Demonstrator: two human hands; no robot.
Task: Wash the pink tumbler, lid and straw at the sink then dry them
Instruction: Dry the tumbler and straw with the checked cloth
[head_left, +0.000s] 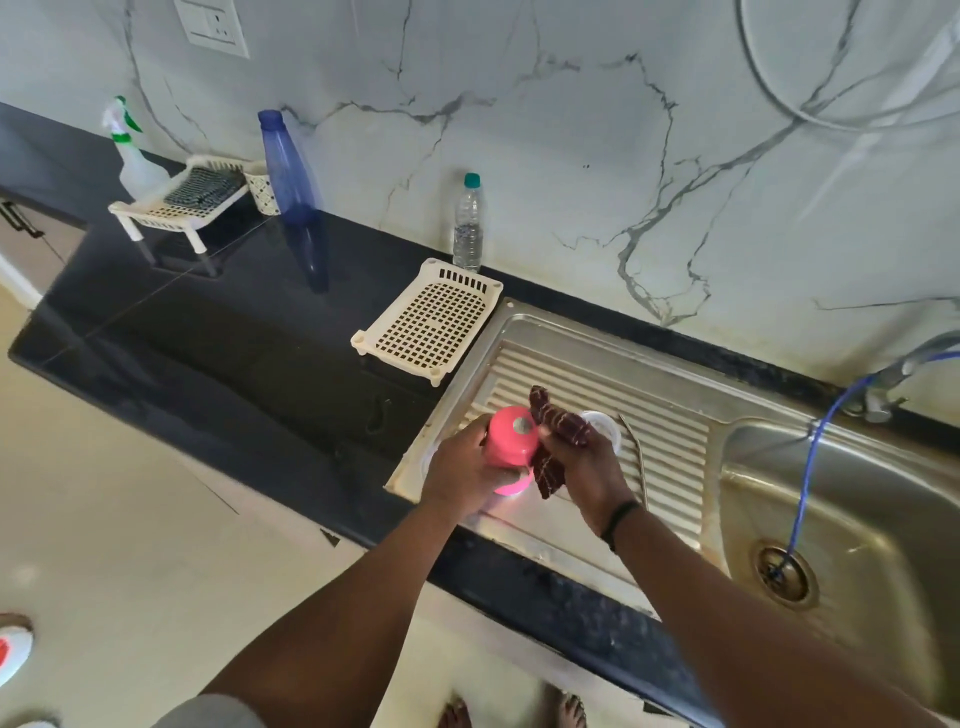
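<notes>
My left hand (460, 465) grips the pink tumbler (511, 441) upside down above the steel drainboard (597, 395), its base toward the camera. My right hand (584, 467) holds a dark brown striped cloth (558, 423) against the tumbler's side. Behind my right hand, the clear lid (605, 421) lies on the drainboard, partly hidden. A thin metal straw (638, 457) lies along the ribs just right of the lid.
A cream perforated tray (431, 322) sits on the black counter left of the drainboard. A small water bottle (469, 223), a blue bottle (288, 166), a rack (176, 202) and a spray bottle (130, 150) stand along the wall. The sink basin (852, 514) with a blue hose (805, 478) lies right.
</notes>
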